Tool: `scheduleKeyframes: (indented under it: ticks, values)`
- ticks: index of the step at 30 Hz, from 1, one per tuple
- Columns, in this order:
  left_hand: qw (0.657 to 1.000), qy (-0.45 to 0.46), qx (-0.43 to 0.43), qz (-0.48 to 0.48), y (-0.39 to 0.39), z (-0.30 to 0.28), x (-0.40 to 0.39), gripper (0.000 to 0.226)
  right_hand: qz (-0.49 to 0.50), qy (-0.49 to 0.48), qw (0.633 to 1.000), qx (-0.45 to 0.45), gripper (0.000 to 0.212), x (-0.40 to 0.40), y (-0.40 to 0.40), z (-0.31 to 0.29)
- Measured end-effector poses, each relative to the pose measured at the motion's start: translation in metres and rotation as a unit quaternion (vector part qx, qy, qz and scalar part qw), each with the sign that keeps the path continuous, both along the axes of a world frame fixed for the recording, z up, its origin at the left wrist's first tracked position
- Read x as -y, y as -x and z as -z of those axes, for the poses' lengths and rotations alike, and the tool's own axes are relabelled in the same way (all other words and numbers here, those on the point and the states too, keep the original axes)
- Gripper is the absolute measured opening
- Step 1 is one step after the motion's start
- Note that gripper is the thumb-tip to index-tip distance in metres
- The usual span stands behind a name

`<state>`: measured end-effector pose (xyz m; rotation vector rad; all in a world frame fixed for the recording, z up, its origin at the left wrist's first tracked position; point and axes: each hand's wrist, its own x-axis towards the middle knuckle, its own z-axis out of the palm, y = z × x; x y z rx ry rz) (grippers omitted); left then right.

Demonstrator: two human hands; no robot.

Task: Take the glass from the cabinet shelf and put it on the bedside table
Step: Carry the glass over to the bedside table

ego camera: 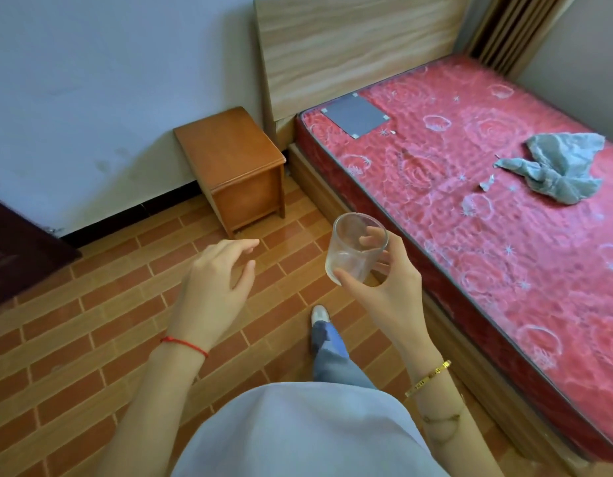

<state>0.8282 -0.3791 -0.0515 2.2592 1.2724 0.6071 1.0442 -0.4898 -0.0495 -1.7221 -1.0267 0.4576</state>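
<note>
Glass (356, 251), clear, empty, tilted in right hand (387, 287).

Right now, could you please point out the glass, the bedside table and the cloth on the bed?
glass (355, 251), head view, on its clear side wall.
bedside table (229, 154), head view, on its bare wooden top.
cloth (561, 166), head view, on its crumpled middle.

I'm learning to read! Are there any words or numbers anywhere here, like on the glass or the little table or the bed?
None that can be read.
Glass: clear, no print.
Bedside table: plain wood, no label.
Grey patch on the mattress: blank.
Gold bracelet: has small marks, too tiny to read.
</note>
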Motion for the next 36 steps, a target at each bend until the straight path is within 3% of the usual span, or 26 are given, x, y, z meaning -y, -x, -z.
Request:
scheduleKeyframes:
  ticks: [17, 36]
  values:
    - [0.988, -0.029, 0.007, -0.154, -0.132, -0.015, -0.229, 0.03, -0.139, -0.01, 0.99, 0.033, 0.067, -0.299, -0.154, -0.003]
    - [0.964, -0.003, 0.013, -0.265, -0.129, 0.018, -0.464, 0.031, -0.228, 0.018, 0.973, 0.012, 0.068, -0.585, -0.153, 0.041]
